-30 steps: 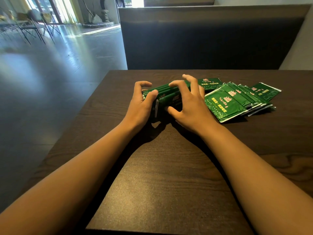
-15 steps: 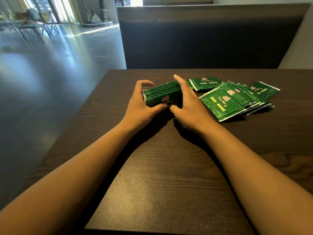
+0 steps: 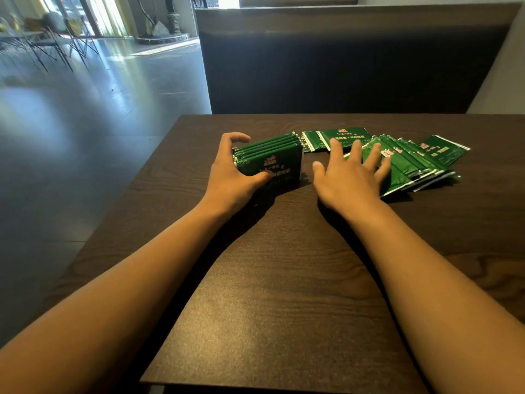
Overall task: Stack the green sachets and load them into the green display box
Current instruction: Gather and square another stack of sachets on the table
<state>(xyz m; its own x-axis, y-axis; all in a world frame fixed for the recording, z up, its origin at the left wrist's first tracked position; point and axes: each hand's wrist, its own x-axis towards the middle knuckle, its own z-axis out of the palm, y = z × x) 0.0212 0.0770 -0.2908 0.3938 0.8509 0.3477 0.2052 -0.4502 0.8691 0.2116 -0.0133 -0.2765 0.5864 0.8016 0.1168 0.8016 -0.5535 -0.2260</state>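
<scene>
**Right hand released from stack, spread toward loose sachets**

Head view, the only one supplied. A dark wood table (image 3: pixel 284 294) is seen from above, w/ both bare forearms reaching in from 6 o'clock. A dark padded bench back (image 3: pixel 341 61) is set at 12 o'clock; chairs and a shiny floor are seen at 10 o'clock.

The left hand (image 3: pixel 230 177) is placed at approx. 11 o'clock of table centre, w/ thumb and fingers curled round a squared stack of green sachets (image 3: pixel 270 159) stood on edge on the tabletop. The stack is gripped at its left end only.

The right hand (image 3: pixel 349 172) is seen just right of the stack, not touching it, fingers straight and fanned apart, nothing held. Its fingertips are laid over the near edge of a fanned pile of loose sachets (image 3: pixel 412 163) at 1 o'clock. More flat sachets (image 3: pixel 341 136) are lain behind, toward 12 o'clock.

Change vs. half a sec. ago: the stack was then clasped by both hands; now the right one has been taken off and moved to the loose pile. This is judged as one batch squared and the next batch being fetched.

No green display box is visible anywhere in frame, so loading is judged not yet begun; its location cannot be told.
</scene>
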